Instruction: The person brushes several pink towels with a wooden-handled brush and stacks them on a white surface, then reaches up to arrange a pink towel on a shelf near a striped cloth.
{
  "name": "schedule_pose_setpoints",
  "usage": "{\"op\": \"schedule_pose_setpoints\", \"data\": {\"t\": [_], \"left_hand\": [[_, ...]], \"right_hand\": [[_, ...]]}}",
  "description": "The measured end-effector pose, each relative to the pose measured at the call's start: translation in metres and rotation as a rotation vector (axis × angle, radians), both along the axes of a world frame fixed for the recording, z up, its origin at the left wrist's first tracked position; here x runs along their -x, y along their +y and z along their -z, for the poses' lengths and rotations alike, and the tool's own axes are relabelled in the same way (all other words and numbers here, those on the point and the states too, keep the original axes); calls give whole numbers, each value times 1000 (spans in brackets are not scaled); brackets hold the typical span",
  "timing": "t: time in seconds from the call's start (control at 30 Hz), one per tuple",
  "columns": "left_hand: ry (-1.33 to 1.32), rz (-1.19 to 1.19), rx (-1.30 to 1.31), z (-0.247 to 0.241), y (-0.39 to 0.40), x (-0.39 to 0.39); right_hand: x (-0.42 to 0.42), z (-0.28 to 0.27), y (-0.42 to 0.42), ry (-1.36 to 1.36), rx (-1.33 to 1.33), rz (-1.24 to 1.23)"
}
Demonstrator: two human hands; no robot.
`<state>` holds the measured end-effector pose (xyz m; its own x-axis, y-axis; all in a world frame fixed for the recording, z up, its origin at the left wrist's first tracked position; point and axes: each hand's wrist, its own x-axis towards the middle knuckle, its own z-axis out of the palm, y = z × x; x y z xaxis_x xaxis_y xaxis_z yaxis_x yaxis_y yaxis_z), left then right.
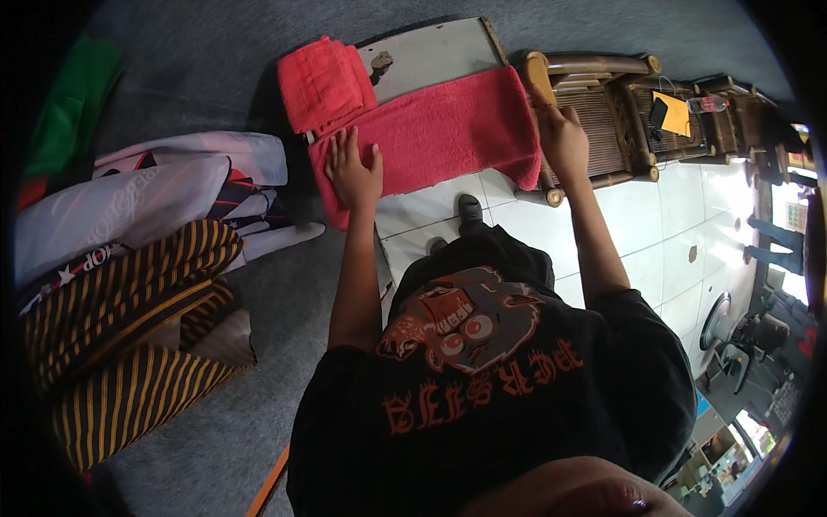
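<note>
A red towel [446,132] lies spread lengthwise over a pale board or low table [439,48] and hangs over its right end. Flat on the towel's left end rests my left hand [354,169], fingers apart. My right hand [561,139] is just past the right end, over the bamboo seat, with its index finger extended towards the armrest; whether it touches the towel's edge or the armrest is unclear. Folded red towels [323,84] are stacked at the board's upper left corner, against the spread one.
Bamboo chairs [591,123] line the right, one holding a yellow envelope [672,113], a phone [659,113] and a bottle [709,104]. Striped cloths [142,310] and printed garments [168,194] hang or lie at left. A fan [716,321] and a person's legs [775,245] appear far right.
</note>
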<state>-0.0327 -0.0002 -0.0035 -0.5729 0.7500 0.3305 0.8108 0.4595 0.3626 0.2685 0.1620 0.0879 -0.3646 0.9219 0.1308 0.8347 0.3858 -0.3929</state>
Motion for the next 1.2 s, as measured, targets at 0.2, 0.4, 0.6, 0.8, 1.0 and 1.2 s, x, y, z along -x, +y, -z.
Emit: {"op": "schedule_pose_setpoints", "data": {"t": [0.2,0.4,0.6,0.8,1.0,1.2], "left_hand": [[7,21,-12,1,3,2],[24,10,-25,1,2,1],[30,5,-51,1,2,-2],[48,23,-54,6,1,-1],[57,4,-52,6,1,0],[36,24,-21,2,6,-3]], "right_hand": [[70,26,-92,175,124,-425],[26,51,-70,86,97,-233],[15,34,-56,154,-3,-48],[78,39,-128,226,169,-366],[-6,58,-62,95,62,-58],[8,74,-79,174,-34,-131]]}}
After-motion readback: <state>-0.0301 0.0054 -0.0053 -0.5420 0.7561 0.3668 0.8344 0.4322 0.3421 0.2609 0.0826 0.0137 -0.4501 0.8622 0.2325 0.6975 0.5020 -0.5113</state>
